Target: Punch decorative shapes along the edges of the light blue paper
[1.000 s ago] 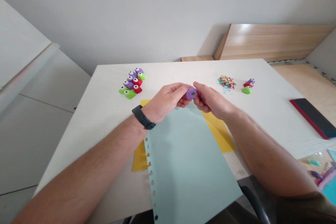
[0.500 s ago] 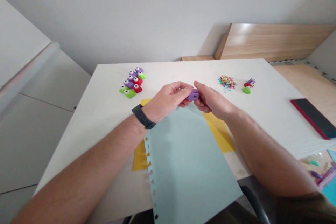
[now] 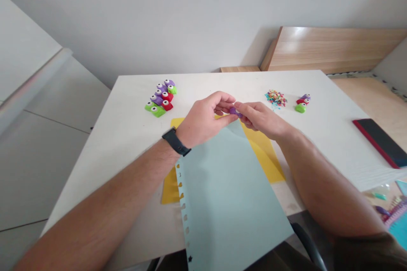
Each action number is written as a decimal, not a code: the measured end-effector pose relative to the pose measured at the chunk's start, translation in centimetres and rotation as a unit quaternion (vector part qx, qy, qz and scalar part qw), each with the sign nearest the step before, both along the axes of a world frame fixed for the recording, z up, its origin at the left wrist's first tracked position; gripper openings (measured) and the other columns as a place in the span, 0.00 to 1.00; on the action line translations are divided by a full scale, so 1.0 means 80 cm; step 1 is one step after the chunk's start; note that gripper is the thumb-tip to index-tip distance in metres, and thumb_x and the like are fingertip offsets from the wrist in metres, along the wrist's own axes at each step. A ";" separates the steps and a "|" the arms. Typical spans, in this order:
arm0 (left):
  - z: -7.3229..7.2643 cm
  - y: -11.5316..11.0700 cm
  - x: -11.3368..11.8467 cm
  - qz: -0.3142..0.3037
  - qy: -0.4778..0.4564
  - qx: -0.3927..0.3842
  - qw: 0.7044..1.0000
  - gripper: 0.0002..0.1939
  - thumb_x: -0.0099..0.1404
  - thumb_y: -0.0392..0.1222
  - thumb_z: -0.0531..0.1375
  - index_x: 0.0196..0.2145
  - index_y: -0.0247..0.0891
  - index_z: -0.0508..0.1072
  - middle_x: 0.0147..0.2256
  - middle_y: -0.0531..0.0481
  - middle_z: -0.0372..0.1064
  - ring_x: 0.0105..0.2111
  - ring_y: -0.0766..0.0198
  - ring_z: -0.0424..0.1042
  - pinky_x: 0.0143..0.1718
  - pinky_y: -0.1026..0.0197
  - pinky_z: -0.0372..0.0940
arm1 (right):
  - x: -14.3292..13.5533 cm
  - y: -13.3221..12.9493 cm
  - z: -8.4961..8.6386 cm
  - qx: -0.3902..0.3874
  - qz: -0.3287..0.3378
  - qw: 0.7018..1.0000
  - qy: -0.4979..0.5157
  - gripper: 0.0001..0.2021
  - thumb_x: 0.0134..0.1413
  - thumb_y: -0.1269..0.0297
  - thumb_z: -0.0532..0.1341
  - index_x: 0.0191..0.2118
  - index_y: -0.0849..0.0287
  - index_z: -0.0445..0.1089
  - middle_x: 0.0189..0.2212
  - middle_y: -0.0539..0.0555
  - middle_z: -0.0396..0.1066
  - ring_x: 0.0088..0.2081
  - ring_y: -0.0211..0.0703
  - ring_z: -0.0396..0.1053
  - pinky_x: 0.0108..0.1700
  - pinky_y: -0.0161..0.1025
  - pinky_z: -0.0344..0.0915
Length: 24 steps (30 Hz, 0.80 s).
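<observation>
Above the far end of a pale blue sheet (image 3: 229,186), a small purple craft punch (image 3: 234,111) with a white button is pinched between the thumb and fingers of my right hand (image 3: 259,118). My left hand (image 3: 206,116), with a dark wristband, curves around the punch's left side. Its thumb tip lies against the near side and its fingertips are at the far side, so both hands are on the punch. Fingers cover much of it. Down the sheet's left edge runs a row of small cut-out shapes.
Several purple, red and green punches (image 3: 161,98) stand at the left back. A heap of coloured paper bits (image 3: 276,98) and three more punches (image 3: 302,103) are at right. Yellow paper (image 3: 265,156) lies under the sheet. A dark red-edged case (image 3: 381,142) sits near the right edge.
The purple punch has been turned, so its white button now shows. My left fingers have lifted and spread wider around it, while my right hand keeps its pinch.
</observation>
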<state>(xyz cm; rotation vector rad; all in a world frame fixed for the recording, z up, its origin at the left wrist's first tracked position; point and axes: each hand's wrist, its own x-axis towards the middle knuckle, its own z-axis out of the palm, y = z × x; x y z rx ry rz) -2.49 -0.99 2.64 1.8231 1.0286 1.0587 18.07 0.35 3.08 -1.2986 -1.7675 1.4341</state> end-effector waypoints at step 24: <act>-0.008 0.001 0.003 0.000 0.022 0.012 1.000 0.13 0.63 0.42 0.69 0.46 0.40 0.81 0.44 0.47 0.81 0.42 0.58 0.79 0.51 0.55 0.73 | 0.001 0.001 -0.006 0.088 0.014 0.995 -0.037 0.29 0.64 0.35 0.54 0.27 0.58 0.64 0.23 0.46 0.53 0.26 0.35 0.48 0.27 0.36 0.47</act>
